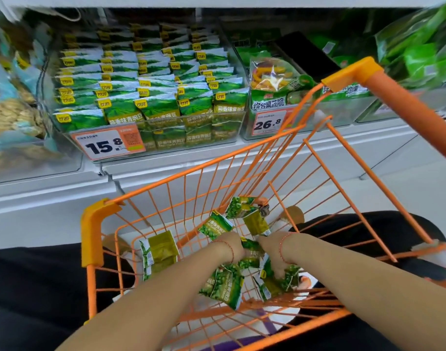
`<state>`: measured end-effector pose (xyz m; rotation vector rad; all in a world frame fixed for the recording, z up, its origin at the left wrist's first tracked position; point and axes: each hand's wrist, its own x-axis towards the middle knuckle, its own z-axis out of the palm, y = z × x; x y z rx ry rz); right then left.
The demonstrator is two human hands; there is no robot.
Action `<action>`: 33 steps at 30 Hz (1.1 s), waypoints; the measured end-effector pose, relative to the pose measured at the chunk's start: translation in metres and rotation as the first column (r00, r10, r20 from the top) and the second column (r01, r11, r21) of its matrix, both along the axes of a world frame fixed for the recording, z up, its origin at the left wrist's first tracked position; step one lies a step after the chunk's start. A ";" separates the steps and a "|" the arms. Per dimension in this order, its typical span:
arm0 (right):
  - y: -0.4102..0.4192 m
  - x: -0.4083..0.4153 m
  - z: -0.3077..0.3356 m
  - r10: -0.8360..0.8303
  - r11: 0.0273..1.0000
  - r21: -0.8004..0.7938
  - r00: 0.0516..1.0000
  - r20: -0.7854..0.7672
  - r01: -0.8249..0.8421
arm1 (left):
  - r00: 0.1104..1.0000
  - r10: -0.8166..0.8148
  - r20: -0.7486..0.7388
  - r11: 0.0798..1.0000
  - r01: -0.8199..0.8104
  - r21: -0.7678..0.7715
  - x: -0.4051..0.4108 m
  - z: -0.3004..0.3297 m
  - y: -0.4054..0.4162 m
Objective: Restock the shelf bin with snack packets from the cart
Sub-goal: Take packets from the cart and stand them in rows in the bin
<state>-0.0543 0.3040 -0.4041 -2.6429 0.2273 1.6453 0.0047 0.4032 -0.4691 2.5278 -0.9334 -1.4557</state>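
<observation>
Both my arms reach down into the orange wire cart (92,229). My left hand (228,245) and my right hand (274,252) are buried among several small green snack packets (223,287) on the cart floor, fingers curled into the pile and mostly hidden. A packet (251,249) sits squeezed between the two hands. More packets lie loose at the cart's left (158,252) and far end (242,207). On the shelf above, the clear bin (65,134) with a 15.8 price tag is packed with rows of the same green packets (153,97).
A neighbouring bin (247,133) tagged 26.8 holds vegetable crisp bags. Bags of pale snacks (11,115) fill the bin at left; green bags (419,49) hang at upper right. The cart's orange handle (404,97) juts up at right. White shelf front below.
</observation>
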 end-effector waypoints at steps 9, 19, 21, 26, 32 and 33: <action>-0.008 0.039 0.066 -0.291 0.898 0.385 0.945 0.151 0.215 | 0.980 -0.119 0.158 0.983 0.138 -0.120 0.040 0.113 0.066; 0.009 0.037 0.102 -0.948 -0.025 0.929 0.287 -0.139 0.369 | 0.814 0.535 -0.226 0.506 -0.523 -0.686 0.050 0.163 0.110; 0.011 0.039 0.103 -0.946 -0.108 0.937 0.257 -0.200 0.333 | 0.733 0.592 -0.334 0.358 -0.611 -0.706 0.049 0.164 0.104; 0.008 0.035 0.102 -0.942 -0.273 0.937 0.138 -0.307 0.220 | 0.384 0.557 -0.737 -0.199 -0.799 -0.567 0.053 0.149 0.101; 0.018 0.034 0.092 -0.987 0.108 0.976 0.138 0.082 0.191 | 0.470 0.323 -0.822 0.093 -0.880 -0.467 0.039 0.148 0.102; 0.021 0.033 0.091 -0.984 0.142 0.973 0.134 0.118 0.183 | 0.522 0.324 -0.789 0.155 -0.852 -0.500 0.038 0.144 0.104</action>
